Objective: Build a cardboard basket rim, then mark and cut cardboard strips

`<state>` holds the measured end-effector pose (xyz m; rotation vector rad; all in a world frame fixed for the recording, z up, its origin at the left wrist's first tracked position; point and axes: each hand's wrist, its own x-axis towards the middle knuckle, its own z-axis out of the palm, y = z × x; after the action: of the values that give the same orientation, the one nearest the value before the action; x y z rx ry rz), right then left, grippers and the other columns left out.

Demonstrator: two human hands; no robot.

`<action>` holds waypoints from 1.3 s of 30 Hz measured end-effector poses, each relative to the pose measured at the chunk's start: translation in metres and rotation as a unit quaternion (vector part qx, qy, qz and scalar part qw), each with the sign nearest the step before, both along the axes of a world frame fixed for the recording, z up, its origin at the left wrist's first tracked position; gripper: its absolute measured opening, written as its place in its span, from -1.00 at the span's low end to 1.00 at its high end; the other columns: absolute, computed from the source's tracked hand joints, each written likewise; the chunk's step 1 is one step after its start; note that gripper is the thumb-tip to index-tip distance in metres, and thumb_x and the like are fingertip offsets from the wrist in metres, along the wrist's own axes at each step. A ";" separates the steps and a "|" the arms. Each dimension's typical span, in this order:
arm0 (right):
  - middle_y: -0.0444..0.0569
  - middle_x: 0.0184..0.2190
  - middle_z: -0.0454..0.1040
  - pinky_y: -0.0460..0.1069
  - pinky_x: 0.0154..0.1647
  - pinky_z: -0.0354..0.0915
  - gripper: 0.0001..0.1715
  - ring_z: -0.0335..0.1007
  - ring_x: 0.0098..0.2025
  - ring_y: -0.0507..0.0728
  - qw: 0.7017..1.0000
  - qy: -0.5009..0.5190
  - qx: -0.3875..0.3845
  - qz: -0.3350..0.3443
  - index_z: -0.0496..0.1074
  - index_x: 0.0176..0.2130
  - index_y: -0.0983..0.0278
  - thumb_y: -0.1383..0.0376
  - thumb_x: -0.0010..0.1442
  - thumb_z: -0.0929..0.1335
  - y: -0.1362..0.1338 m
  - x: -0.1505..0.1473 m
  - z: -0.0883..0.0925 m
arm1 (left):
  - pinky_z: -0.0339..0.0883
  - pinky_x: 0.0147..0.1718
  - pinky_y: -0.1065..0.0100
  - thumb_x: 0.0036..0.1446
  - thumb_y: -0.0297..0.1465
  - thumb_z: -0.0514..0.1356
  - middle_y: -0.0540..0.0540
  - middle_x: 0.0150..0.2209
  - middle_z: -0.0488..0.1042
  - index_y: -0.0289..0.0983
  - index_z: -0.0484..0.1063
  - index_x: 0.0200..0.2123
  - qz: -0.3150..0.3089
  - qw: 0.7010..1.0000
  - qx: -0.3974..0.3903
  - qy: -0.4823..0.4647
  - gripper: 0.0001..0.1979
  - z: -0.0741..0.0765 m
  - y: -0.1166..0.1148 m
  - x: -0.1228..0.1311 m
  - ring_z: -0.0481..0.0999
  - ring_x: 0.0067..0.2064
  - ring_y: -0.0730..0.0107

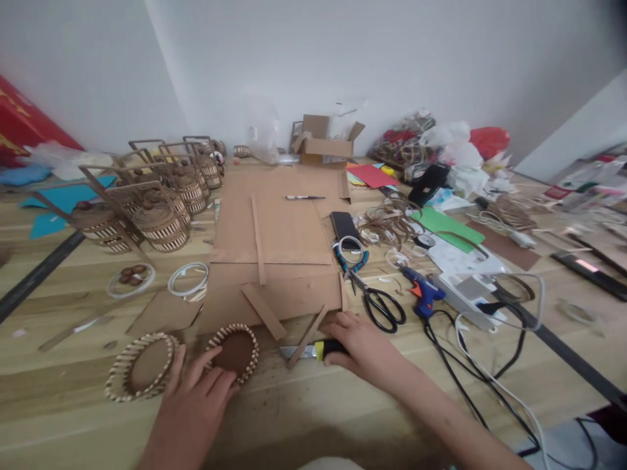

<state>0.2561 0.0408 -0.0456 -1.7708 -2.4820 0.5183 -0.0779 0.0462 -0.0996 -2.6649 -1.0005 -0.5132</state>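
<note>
My right hand [362, 346] is closed around the dark handle of a utility knife [321, 350] with a yellow collar. Its blade lies flat near the table's front, under or against a thin cardboard strip [307, 334]. My left hand [198, 398] rests palm down with its fingers apart between two small round woven baskets. Some of its fingertips reach over the rim of the brown-bottomed basket [255, 349]. Another finger is at the edge of the tan-bottomed basket [115, 369]. Another cardboard strip [264, 311] lies ahead of the knife.
Cardboard sheets [294, 235] cover the middle, with a pen [304, 197] on top. Finished handled baskets [161, 222] crowd the left. Scissors [385, 310], pliers [350, 261], a blue glue gun [425, 294], and a power strip [470, 303] with trailing cords occupy the right.
</note>
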 end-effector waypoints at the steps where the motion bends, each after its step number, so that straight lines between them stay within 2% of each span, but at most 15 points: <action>1: 0.11 -0.06 0.53 0.12 0.03 0.31 -0.62 0.43 0.03 0.28 1.000 0.015 0.010 -0.012 0.50 -0.01 0.28 0.19 0.21 0.47 0.004 -0.002 0.001 | -0.35 0.36 -0.12 0.19 -0.44 0.17 0.04 -0.35 0.63 -0.13 0.47 -0.27 -0.004 1.000 0.000 0.012 -0.90 0.001 0.000 -0.008 0.58 -0.09 0.07; 3: 0.12 -0.08 0.53 0.11 0.01 0.32 -0.68 0.45 0.00 0.27 0.999 0.021 0.026 -0.039 0.50 -0.02 0.30 0.19 0.28 0.41 0.015 -0.012 0.003 | -0.31 0.37 -0.06 0.21 -0.40 0.18 0.04 -0.31 0.64 -0.12 0.47 -0.23 0.000 1.000 -0.003 0.026 -0.91 0.005 -0.005 -0.021 0.58 -0.09 0.10; 6: 0.13 -0.10 0.52 0.11 -0.03 0.33 -0.62 0.45 -0.01 0.29 0.997 0.003 0.039 -0.062 0.49 -0.01 0.31 0.11 0.31 0.38 0.034 -0.043 0.002 | -0.29 0.38 0.02 0.23 -0.38 0.17 0.04 -0.29 0.65 -0.10 0.47 -0.22 0.022 0.999 -0.012 0.021 -0.91 0.015 -0.016 -0.030 0.58 -0.11 0.14; 9: 0.18 -0.08 0.50 0.10 -0.07 0.33 -0.57 0.43 0.00 0.32 0.998 -0.023 0.034 -0.045 0.49 -0.07 0.35 0.06 0.26 0.41 0.052 -0.080 -0.002 | -0.34 0.39 0.03 0.26 -0.41 0.11 0.05 -0.34 0.64 -0.13 0.46 -0.27 0.041 0.999 -0.007 -0.006 -0.87 0.028 -0.022 -0.022 0.58 -0.14 0.16; 13: 0.19 -0.11 0.52 0.04 -0.20 0.33 -0.74 0.48 -0.08 0.28 0.999 -0.029 0.017 -0.034 0.50 -0.11 0.35 0.24 0.25 0.41 0.066 -0.104 -0.006 | -0.20 0.36 -0.07 0.34 -0.40 0.03 0.02 -0.39 0.62 -0.15 0.46 -0.32 0.078 0.996 0.015 -0.050 -0.77 0.042 -0.003 -0.005 0.58 -0.17 0.15; 15: 0.16 -0.15 0.53 0.02 -0.25 0.31 -0.83 0.50 -0.15 0.24 0.999 -0.023 0.009 -0.039 0.50 -0.16 0.35 0.32 0.28 0.35 0.068 -0.098 -0.003 | -0.05 0.32 -0.13 0.36 -0.38 0.03 -0.02 -0.38 0.61 -0.15 0.46 -0.33 0.095 0.994 0.010 -0.054 -0.75 0.046 0.018 -0.001 0.57 -0.18 0.15; 18: 0.13 -0.17 0.53 0.00 -0.19 0.30 -0.81 0.49 -0.13 0.21 0.999 -0.009 0.009 -0.049 0.49 -0.19 0.33 0.38 0.32 0.28 0.060 -0.070 0.011 | 0.15 0.22 -0.17 0.33 -0.35 0.06 -0.09 -0.35 0.60 -0.18 0.47 -0.36 0.107 0.992 -0.050 -0.046 -0.75 0.046 0.053 0.002 0.56 -0.20 0.11; 20: 0.07 -0.17 0.53 -0.03 -0.14 0.29 -0.81 0.47 -0.11 0.17 0.999 0.016 0.006 -0.045 0.48 -0.18 0.29 0.37 0.33 0.27 0.046 -0.046 0.024 | 0.17 0.23 -0.14 0.32 -0.37 0.07 -0.12 -0.28 0.59 -0.21 0.48 -0.34 0.115 0.987 -0.097 -0.056 -0.77 0.042 0.071 0.006 0.56 -0.18 0.12; 22: 0.03 -0.21 0.54 -0.04 -0.17 0.29 -0.80 0.48 -0.18 0.14 0.995 0.101 -0.026 -0.007 0.49 -0.22 0.27 0.38 0.32 0.26 0.025 -0.024 0.034 | 0.10 0.26 -0.18 0.32 -0.37 0.09 -0.22 -0.10 0.57 -0.26 0.49 -0.17 0.125 0.983 -0.112 -0.070 -0.81 0.037 0.077 0.012 0.52 -0.02 0.03; 25: -0.02 -0.30 0.55 -0.04 -0.25 0.28 -0.77 0.48 -0.26 0.14 0.981 0.139 -0.127 0.037 0.51 -0.29 0.23 0.36 0.31 0.26 -0.010 -0.003 0.034 | 0.03 0.28 -0.21 0.32 -0.27 0.13 -0.29 0.10 0.47 -0.29 0.39 0.09 0.125 0.984 -0.083 -0.096 -0.66 0.031 0.063 0.027 0.38 0.18 -0.07; 27: -0.03 -0.30 0.57 -0.04 -0.26 0.28 -0.77 0.49 -0.27 0.14 0.975 0.131 -0.176 0.041 0.53 -0.29 0.22 0.38 0.28 0.27 -0.028 0.003 0.025 | 0.23 0.19 -0.07 0.34 -0.24 0.12 -0.25 0.04 0.49 -0.28 0.36 0.12 0.069 0.989 -0.075 -0.109 -0.64 0.030 0.044 0.041 0.43 0.11 0.02; 29: -0.05 -0.25 0.60 -0.03 -0.22 0.29 -0.76 0.51 -0.22 0.15 0.971 0.138 -0.191 0.025 0.54 -0.22 0.20 0.43 0.22 0.30 -0.038 0.002 0.013 | 0.38 0.04 0.04 0.36 -0.27 0.11 -0.21 -0.04 0.52 -0.27 0.41 0.04 -0.010 0.988 -0.118 -0.095 -0.72 0.030 0.025 0.056 0.48 0.00 0.09; 33: -0.01 -0.20 0.59 -0.02 -0.15 0.30 -0.76 0.50 -0.13 0.18 0.980 0.136 -0.144 -0.002 0.52 -0.15 0.24 0.46 0.21 0.33 -0.043 -0.014 -0.006 | 0.43 -0.08 0.09 0.36 -0.35 0.09 -0.19 -0.08 0.53 -0.25 0.47 -0.08 -0.068 0.979 -0.179 -0.076 -0.81 0.034 0.000 0.081 0.48 -0.06 0.12; 36: 0.04 -0.22 0.55 -0.02 -0.17 0.31 -0.87 0.50 -0.15 0.18 0.989 0.119 -0.091 -0.009 0.51 -0.19 0.29 0.39 0.27 0.35 -0.040 -0.024 -0.009 | 0.43 -0.14 0.16 0.36 -0.38 0.10 -0.16 -0.12 0.53 -0.26 0.47 -0.11 -0.126 0.971 -0.200 -0.023 -0.83 0.032 -0.009 0.088 0.49 -0.10 0.15; 39: 0.02 -0.26 0.54 -0.02 -0.21 0.32 -0.87 0.50 -0.20 0.17 0.993 0.112 -0.032 -0.030 0.52 -0.21 0.28 0.32 0.31 0.35 -0.033 -0.018 -0.007 | 0.44 -0.20 0.20 0.37 -0.41 0.08 -0.13 -0.16 0.54 -0.26 0.47 -0.11 -0.159 0.964 -0.211 0.030 -0.83 0.023 -0.015 0.086 0.51 -0.15 0.17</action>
<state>0.2379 0.0082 -0.0530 -1.6966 -2.2800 0.7544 0.0079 0.0309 -0.0762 -3.2278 -0.7308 -0.3009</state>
